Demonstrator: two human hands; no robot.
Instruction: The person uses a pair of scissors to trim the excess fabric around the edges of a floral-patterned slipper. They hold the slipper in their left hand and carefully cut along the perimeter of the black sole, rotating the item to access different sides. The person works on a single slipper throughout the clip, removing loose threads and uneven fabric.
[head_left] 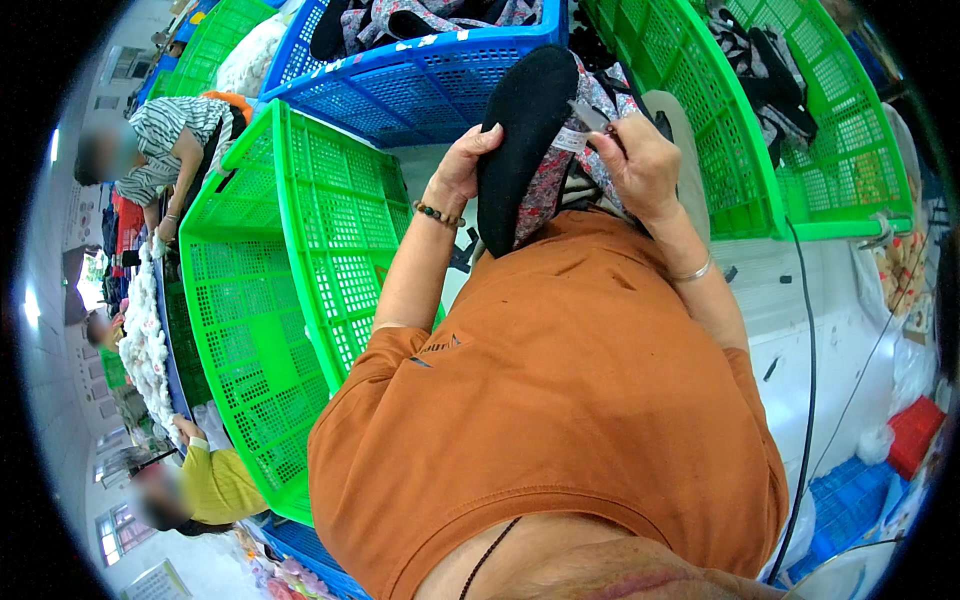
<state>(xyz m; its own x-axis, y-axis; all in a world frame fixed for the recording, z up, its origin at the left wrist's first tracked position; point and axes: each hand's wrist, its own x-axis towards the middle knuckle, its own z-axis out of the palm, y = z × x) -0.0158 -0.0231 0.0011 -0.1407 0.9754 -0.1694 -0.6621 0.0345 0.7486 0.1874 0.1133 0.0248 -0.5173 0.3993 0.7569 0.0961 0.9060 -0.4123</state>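
Observation:
A slipper [520, 130] with a black sole and a floral fabric upper is held up in front of my body, its sole turned to the left. My left hand [462, 168] is closed on the sole's edge, thumb pressed against the black side. On the other side, my right hand [640, 165] grips a small pointed metal tool that looks like thread snips [590, 114]. Its tip is beside the slipper's floral side, close to a white label [570, 140]. More floral fabric hangs behind the slipper, partly hidden by my right hand.
A blue crate [420, 85] of floral and black slippers stands ahead. Green crates flank me, one at left [345, 220] and another at right [690, 100]. A black cable [808, 370] runs down on the right. Two people work at the left beside white fluffy material [147, 350].

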